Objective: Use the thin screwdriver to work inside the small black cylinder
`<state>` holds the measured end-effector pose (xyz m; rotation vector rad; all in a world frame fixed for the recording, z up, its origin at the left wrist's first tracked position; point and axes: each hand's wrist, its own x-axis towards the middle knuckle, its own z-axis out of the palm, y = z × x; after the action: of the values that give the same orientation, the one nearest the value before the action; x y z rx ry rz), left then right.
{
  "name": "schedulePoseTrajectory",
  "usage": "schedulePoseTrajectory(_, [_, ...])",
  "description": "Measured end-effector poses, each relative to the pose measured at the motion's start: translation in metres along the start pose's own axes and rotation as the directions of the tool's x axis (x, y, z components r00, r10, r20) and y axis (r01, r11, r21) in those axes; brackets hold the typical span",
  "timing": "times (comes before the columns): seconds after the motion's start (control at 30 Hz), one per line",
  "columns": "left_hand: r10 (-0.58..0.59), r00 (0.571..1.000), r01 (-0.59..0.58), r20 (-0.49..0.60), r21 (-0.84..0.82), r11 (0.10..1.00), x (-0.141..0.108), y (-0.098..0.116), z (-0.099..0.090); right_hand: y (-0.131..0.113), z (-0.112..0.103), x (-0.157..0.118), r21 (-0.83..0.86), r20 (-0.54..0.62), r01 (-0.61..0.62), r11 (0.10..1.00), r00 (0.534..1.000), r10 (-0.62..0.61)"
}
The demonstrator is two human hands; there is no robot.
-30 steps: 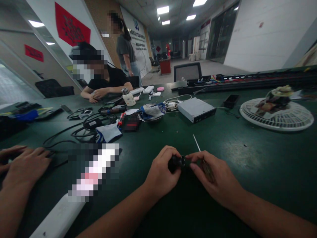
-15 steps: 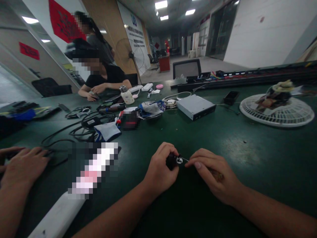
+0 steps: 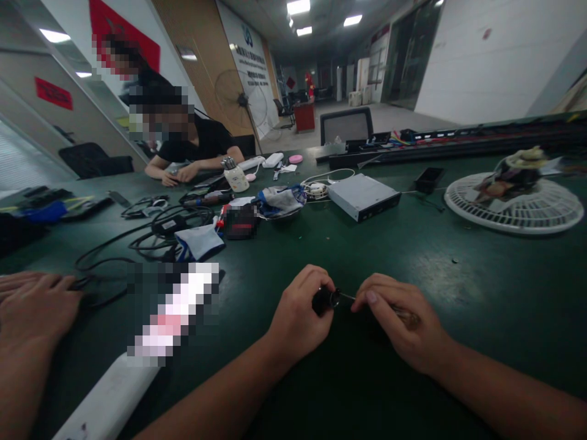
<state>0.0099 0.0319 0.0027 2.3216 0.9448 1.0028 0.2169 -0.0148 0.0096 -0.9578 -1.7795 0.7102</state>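
My left hand (image 3: 298, 311) is closed around a small black cylindrical part (image 3: 321, 300), its ring-like end turned to the right. In my right hand (image 3: 413, 330) is a thin screwdriver (image 3: 407, 317) with an amber-brown handle, gripped like a pen. Its slim metal shaft points left, and the tip is at or very near the rim of the black part; whether they touch I cannot tell. Both hands are just above the dark green table (image 3: 367, 391). My left fingers hide most of the black part.
Left of me are another person's hand (image 3: 39, 305) and a white device (image 3: 110, 391) with a blurred-out screen. Black cables (image 3: 132, 244), a cloth glove (image 3: 200, 241), a grey disc drive (image 3: 364, 197) and a white fan grille (image 3: 513, 214) lie farther back. Another person (image 3: 197, 146) sits across the table.
The black part has turned a little, so its pale round face shows less. My hands have shifted slightly right. The neighbour's hand and the standing person in the background have moved left.
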Motion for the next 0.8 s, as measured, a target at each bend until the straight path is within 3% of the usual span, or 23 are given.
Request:
schedulePoseTrajectory(0.2, [-0.006,1.0,0.006,0.004,0.028,1.0,-0.001,0.0,0.002,0.0,-0.002,-0.001,0.059,0.065,0.026,0.998,0.997,-0.03])
schedulePoseTrajectory(0.37, [-0.014,1.0,0.013,0.013,0.059,0.998,-0.002,-0.001,0.002,0.004,-0.004,-0.006,0.045,-0.091,0.032,0.998,0.995,-0.028])
schedulePoseTrajectory(0.5, [-0.014,1.0,0.013,0.007,0.091,0.996,-0.003,-0.002,0.002,0.008,-0.001,-0.004,-0.046,-0.212,-0.12,0.992,0.971,0.107])
schedulePoseTrajectory(0.6, [-0.011,1.0,0.013,-0.017,0.119,0.993,-0.002,-0.002,0.002,0.006,0.003,0.001,-0.145,-0.086,-0.231,0.962,0.972,0.22])
schedulePoseTrajectory(0.7, [-0.043,0.998,0.049,-0.051,0.12,0.992,-0.001,-0.001,0.003,0.003,0.006,0.002,-0.336,0.05,-0.177,0.925,0.977,0.205])
schedulePoseTrajectory(0.8, [-0.083,0.994,0.091,-0.068,0.114,0.989,0.0,0.0,0.003,0.002,0.007,0.001,-0.395,0.119,-0.124,0.91,0.976,0.184])
